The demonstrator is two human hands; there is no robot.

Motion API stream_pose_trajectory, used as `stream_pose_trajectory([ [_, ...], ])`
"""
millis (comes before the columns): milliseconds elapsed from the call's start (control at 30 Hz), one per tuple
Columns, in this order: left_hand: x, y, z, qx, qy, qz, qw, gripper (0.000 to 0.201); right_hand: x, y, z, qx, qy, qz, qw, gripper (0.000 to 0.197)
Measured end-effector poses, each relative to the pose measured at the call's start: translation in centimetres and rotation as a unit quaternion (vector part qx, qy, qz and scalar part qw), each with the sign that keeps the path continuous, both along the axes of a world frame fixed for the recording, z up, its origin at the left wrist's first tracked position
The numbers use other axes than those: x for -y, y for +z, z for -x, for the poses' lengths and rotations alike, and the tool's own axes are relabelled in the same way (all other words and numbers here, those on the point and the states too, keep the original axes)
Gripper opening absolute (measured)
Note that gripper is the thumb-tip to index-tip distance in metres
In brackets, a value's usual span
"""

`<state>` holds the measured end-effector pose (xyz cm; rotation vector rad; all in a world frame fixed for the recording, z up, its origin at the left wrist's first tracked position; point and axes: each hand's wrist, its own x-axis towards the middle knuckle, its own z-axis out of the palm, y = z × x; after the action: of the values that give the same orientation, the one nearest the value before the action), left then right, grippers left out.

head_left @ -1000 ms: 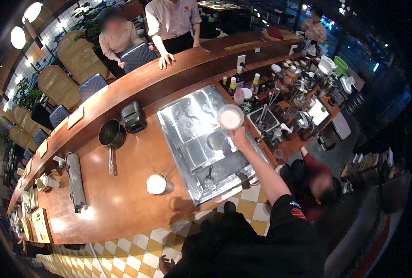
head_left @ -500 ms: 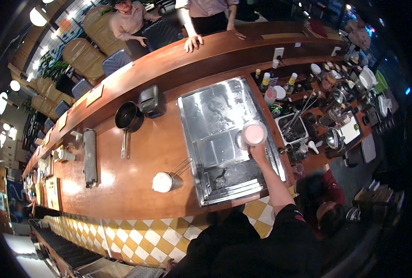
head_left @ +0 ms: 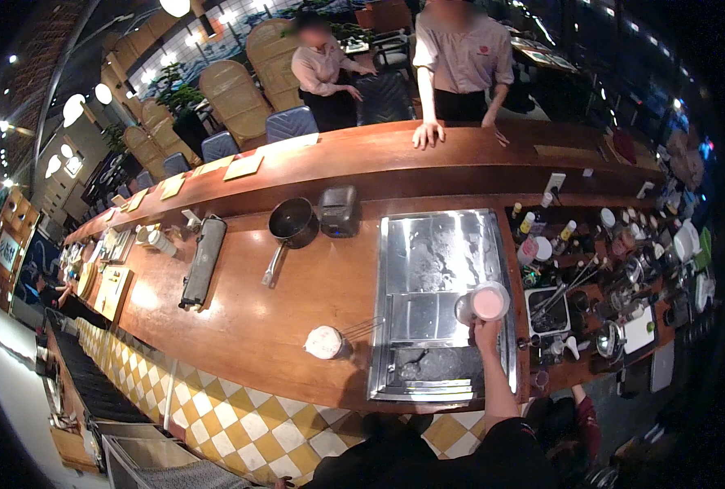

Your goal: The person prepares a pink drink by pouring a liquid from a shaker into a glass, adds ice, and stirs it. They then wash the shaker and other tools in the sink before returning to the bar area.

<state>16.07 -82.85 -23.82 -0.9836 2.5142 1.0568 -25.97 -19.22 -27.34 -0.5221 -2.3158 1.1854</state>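
My right hand reaches over the steel worktop and is closed around a clear round cup with pink contents. Beneath the cup, the steel worktop is wet and shiny, with sunken sections. A dark tool-like shape lies in its near dark section. My left hand barely shows at the lower edge, low beside my body; its fingers are too small to read. Left of the steel, a white round thing sits on the wooden counter, with thin wires stretching from it toward the steel.
A dark saucepan, a black appliance and a grey rolled case stand on the counter. Bottles, bowls and a steel bin of tools crowd the right side. Two people stand beyond the raised ledge; another person is at lower right.
My view has tilted up and turned left, so the counter sits lower and further right. The cup stays in my right hand over the steel. One person across has turned slightly.
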Motion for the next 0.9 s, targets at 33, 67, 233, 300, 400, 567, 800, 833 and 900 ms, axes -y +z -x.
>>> stream_pose_trajectory([
  [33,-0.2,0.1,-0.9,-0.015,0.002,0.018,1.000,0.045,1.3,1.8,0.1,-0.002,-0.001,0.024,1.000,0.011],
  [67,-0.4,0.3,-1.4,-0.029,-0.005,0.035,0.999,0.045,1.3,1.9,0.1,-0.001,-0.009,0.020,1.000,0.014],
  [233,0.4,0.7,-2.3,-0.163,-0.094,0.197,0.962,0.047,0.2,-0.9,-0.3,0.034,-0.020,0.030,0.999,0.030],
  [300,-1.0,4.6,3.1,-0.110,-0.100,0.205,0.967,0.045,0.1,0.0,-2.0,0.035,-0.051,0.050,0.997,0.036],
  [400,0.8,6.4,8.5,-0.150,-0.109,0.108,0.977,0.029,4.2,2.6,-5.0,0.015,-0.124,0.064,0.990,0.043],
  [567,2.9,4.9,20.0,-0.266,-0.215,-0.010,0.940,0.023,11.1,3.6,-13.5,0.045,-0.166,0.006,0.985,0.034],
  [800,2.5,5.3,32.0,-0.283,-0.415,-0.054,0.863,0.013,24.6,3.1,-26.3,0.105,-0.143,0.081,0.981,0.017],
  [833,2.9,4.4,33.1,-0.291,-0.454,-0.068,0.839,0.012,26.7,3.3,-27.8,0.124,-0.135,0.043,0.982,0.017],
  [900,4.4,-2.2,35.5,-0.270,-0.485,-0.144,0.819,0.010,30.5,5.9,-29.0,0.148,-0.135,0.007,0.980,0.017],
])
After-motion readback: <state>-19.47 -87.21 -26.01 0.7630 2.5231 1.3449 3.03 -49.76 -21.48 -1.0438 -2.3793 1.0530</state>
